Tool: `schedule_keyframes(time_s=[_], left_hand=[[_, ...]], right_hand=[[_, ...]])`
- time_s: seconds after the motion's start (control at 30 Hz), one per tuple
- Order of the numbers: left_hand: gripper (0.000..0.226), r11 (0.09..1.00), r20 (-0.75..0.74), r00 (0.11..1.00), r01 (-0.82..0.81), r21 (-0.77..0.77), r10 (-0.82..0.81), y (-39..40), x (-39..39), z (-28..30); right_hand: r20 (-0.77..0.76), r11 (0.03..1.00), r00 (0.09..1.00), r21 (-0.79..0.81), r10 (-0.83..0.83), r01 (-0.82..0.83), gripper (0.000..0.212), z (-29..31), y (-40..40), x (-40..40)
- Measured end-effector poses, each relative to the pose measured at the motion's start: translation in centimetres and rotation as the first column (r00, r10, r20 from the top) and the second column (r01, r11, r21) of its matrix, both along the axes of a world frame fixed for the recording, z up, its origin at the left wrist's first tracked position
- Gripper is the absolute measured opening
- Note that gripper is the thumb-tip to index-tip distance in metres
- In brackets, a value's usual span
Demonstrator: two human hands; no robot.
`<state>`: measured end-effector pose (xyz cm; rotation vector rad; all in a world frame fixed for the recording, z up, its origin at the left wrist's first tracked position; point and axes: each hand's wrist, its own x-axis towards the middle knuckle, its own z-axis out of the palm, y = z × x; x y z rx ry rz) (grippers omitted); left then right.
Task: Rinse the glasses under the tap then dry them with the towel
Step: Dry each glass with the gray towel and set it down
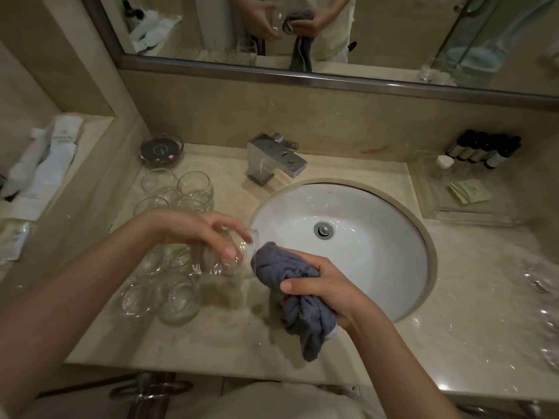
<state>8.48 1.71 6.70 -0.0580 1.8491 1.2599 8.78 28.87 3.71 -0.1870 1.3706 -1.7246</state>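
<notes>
Two hands work at the left edge of a white sink (393,267): the left hand's (208,234) fingers (228,251) curl over a clear glass (223,261), while the right hand (320,285) grips a bunched grey towel (302,306), thumb across the cloth. The glass lies tipped on its side, its long axis running left to right and its mouth toward the towel, whose end meets the rim; how far the cloth goes in is hard to make out. More glasses (178,192) stand on the stone counter (453,313) to the left, partly hidden by the left arm. Behind the sink sits a square tap (272,160). Dark bottles (487,151) stand far right, their labels too small to read. Blurred glassware at the right edge is cut off.
</notes>
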Motion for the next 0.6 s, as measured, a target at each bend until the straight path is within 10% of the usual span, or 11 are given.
schedule_keyframes(time_s=[0.27,0.6], left_hand=[[0.105,0.899,-0.297,0.852,-0.431,0.073,0.432,-2.7,2.2,-3.2],[0.089,0.823,-0.607,0.772,-0.463,-0.329,0.191,-1.6,4.2,-6.6]], right_hand=[[0.131,0.990,0.981,-0.002,-0.142,0.144,0.043,-0.9,0.5,0.2],[0.128,0.988,0.980,0.026,-0.154,0.152,0.045,-1.5,0.8,0.6]])
